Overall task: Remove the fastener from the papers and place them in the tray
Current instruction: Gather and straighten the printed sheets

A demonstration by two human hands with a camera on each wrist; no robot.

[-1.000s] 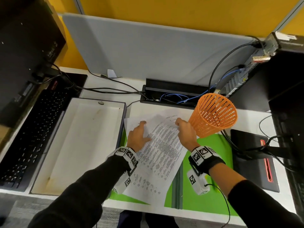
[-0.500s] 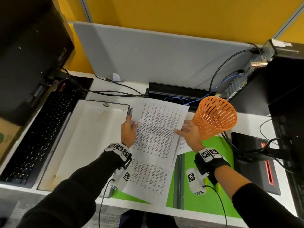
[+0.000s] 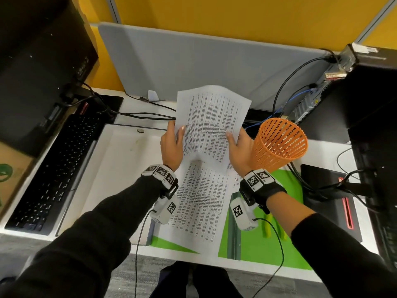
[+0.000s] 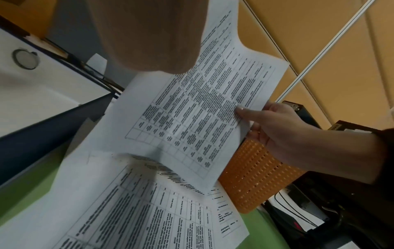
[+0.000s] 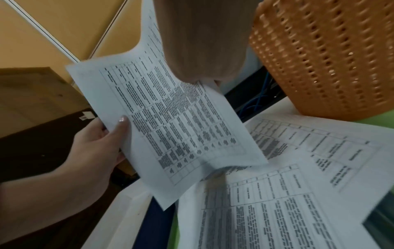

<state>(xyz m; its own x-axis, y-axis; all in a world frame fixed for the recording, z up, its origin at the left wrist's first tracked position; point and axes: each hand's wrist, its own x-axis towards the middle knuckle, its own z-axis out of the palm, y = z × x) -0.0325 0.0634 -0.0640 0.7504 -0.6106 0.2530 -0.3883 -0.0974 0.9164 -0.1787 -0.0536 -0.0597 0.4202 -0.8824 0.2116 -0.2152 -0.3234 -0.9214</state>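
The top sheet (image 3: 211, 123) is now off the desk (image 3: 335, 151) and held up between both hands, where a second ago it lay flat on the pile with the hands resting on it. The left hand (image 3: 171, 145) pinches its left edge, thumb on the printed face; the right hand (image 3: 239, 147) pinches the right edge the same way — both are clamped on this one sheet. It curves slightly as it hangs, its lower edge just above the papers (image 3: 202, 203) left lying on the green mat (image 3: 279, 239).

Taking the tray (image 3: 120, 168) as the landmark: the lifted sheet hangs just past the tray's right wall, toward its far corner, and the remaining papers lie right of that wall, nearer the person. The orange basket (image 3: 279, 145) stands further right again, close against the right hand.

That the sheet comes away alone suggests the fastener is already out, though no fastener shows clearly in any view — the yellow-green object (image 3: 268, 226) on the mat, right of the papers, may be the tool for it. The sheet needs only a short carry leftward over the wall to land in the tray, which holds no papers yet
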